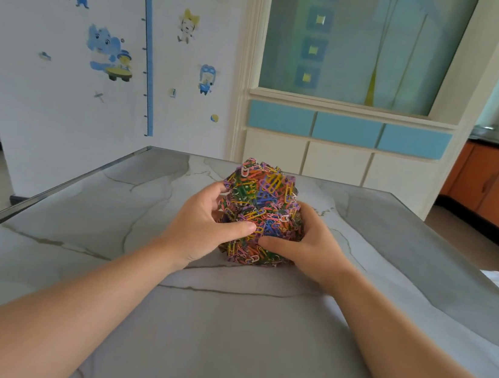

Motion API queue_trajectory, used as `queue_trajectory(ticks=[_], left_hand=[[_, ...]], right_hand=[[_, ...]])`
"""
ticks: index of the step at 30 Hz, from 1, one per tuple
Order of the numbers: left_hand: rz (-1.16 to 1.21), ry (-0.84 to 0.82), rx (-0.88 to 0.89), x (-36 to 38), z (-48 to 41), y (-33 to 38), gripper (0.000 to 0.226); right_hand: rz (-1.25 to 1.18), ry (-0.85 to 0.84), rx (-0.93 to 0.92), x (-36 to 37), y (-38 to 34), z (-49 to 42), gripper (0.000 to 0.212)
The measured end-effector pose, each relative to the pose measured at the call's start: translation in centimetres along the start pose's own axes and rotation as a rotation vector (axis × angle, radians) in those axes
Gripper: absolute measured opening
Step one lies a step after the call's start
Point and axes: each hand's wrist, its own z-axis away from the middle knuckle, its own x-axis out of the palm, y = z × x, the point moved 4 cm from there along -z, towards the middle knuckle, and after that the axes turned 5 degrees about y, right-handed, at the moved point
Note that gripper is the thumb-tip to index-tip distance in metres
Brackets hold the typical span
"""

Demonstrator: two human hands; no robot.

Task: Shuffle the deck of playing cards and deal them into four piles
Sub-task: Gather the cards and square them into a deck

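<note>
Forearms, hands round tangled paperclip mound

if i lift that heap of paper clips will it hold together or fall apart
The heap of paper clips looks tangled and stands tall, so a core may lift as one. Loose clips at its foot would likely drop onto the table. Packed this densely, it is probably heavy for its size; the left hand and right hand cup it.
</note>
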Motion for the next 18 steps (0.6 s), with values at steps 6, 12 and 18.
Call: queue_trajectory(ticks=[6,12,18], left_hand=[[-0.025,0.024,0.077,0.5,0.2,0.8,0.058],[0.016,0.109,0.182,0.9,0.2,1.9,0.058],[-0.089,0.118,0.184,1.5,0.8,2.1,0.034]], right_hand=[[-0.085,-0.020,-0.017,0.4,-0.5,0.3,0.087],[-0.064,-0.002,-0.061,1.3,-1.2,0.5,0.112],[0.021,-0.044,-0.113,2.5,-1.2,0.8,0.094]])
